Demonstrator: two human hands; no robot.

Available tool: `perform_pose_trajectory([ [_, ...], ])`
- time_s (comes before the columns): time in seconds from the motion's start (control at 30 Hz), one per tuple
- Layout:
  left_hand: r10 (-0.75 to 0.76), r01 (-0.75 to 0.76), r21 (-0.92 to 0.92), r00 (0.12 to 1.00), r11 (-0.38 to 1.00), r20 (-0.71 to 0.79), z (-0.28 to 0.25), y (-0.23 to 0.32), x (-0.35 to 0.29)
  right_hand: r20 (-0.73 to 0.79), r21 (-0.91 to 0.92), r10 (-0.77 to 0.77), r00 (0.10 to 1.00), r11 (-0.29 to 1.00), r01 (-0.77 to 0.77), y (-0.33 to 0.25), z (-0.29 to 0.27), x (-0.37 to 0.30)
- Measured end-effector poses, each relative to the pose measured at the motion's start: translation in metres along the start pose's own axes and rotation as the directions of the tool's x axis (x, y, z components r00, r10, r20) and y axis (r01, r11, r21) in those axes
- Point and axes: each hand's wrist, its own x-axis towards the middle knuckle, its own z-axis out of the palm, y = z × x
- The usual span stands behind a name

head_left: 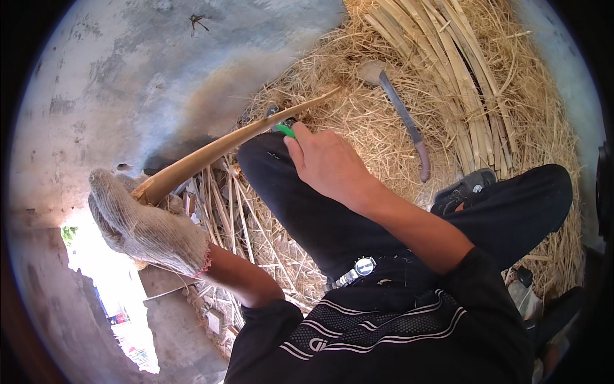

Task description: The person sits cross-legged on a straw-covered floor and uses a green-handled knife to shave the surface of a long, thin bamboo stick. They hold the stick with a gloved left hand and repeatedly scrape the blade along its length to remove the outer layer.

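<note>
A long bamboo strip [220, 148] slants from the left up toward the upper middle, its far end tapering over the shavings. My left hand [150, 224], in a knitted off-white glove, is closed around the strip's wide near end. My bare right hand [329, 160] is closed on a green-handled tool [285, 130] beside the strip, just above my left knee. The tool's dark head is at or against the strip; its exact kind is mostly hidden by the hand.
A long-bladed knife [404, 115] lies on the pale shavings [358, 128]. Behind it rests a bundle of split bamboo strips [470, 83]. Thin offcuts [233, 205] lie left of my legs. A grey wall [160, 70] rises on the left. A wristwatch [364, 266] sits at my lap.
</note>
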Motion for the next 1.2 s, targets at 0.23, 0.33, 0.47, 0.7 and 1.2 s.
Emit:
perform_pose_trajectory([
  [0.23,-0.512,0.505,-0.45,0.851,0.737,0.116,0.004,0.032,0.002,-0.01,-0.124,-0.107,0.994,0.987,0.105,0.019,0.009,0.019],
  [0.33,-0.551,0.562,-0.465,0.816,0.684,0.176,-0.005,0.048,0.003,0.009,-0.241,-0.152,0.988,0.959,0.149,0.037,0.015,0.032],
  [0.47,-0.498,0.527,-0.541,0.84,0.656,0.214,-0.005,0.043,-0.004,-0.025,-0.319,-0.009,1.0,0.948,0.001,0.097,0.013,0.057],
  [0.7,-0.317,0.312,-0.679,0.94,0.664,0.122,0.019,-0.007,-0.004,-0.114,-0.057,-0.184,0.976,0.982,0.179,0.025,0.005,0.006],
  [1.2,0.003,0.06,-0.783,0.997,0.619,0.079,0.049,-0.051,0.011,0.095,-0.3,-0.044,0.995,0.951,0.071,0.048,0.027,-0.017],
])
